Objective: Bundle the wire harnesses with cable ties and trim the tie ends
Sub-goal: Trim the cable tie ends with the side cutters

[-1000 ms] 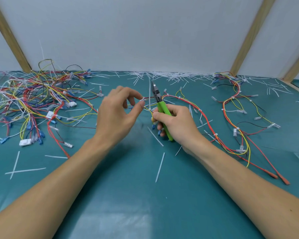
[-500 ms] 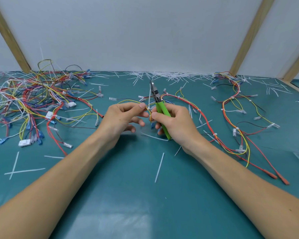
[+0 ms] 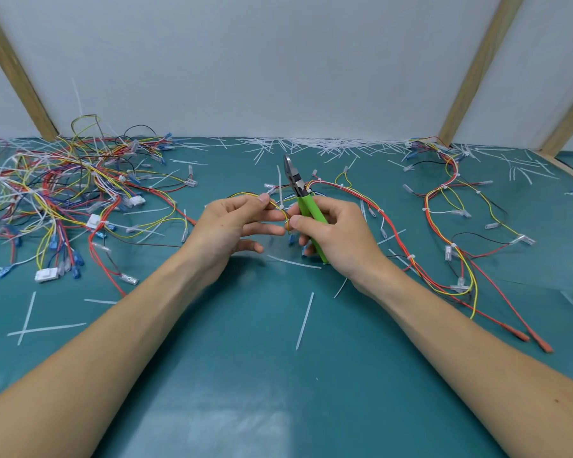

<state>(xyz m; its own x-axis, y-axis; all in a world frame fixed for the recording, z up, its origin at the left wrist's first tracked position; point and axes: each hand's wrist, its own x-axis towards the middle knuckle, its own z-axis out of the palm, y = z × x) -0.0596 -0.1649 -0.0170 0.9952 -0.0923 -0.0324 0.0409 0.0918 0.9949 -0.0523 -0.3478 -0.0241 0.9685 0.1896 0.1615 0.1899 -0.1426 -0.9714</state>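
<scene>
1. Looking at the wire harness (image 3: pixel 371 201) being worked on, it's lying roughly mid-mat, and its near end is lifted up between both hands. A cable tie (image 3: pixel 280 193) is now wrapped around the yellow wires there, with its white tail sticking straight up toward the back edge of the mat (image 3: pixel 278 375).
2. What changed: a second ago the left hand (image 3: pixel 232 226) was up and away from the wires with fingers spread, and now it's come back down and pinches the yellow wires right beside the tie head. So the tie looks cinched and I'd guess trimming comes next.
3. Grip-wise, the left thumb and forefinger are pinched tight on the wires, with the other fingers loose underneath.
4. The right hand (image 3: pixel 334 236) is curled round the green handles of the cutters (image 3: pixel 300 193) and also nips the wires with thumb and fingertip. The blades point up and away, nearly closed, just beside the tail but not on it.
5. Further out: the tangled pile of harnesses (image 3: pixel 63 193) sits toward the left edge, a finished-looking harness (image 3: pixel 450 209) toward the right, and trimmed tie ends (image 3: pixel 328 147) are scattered along the back edge.
</scene>
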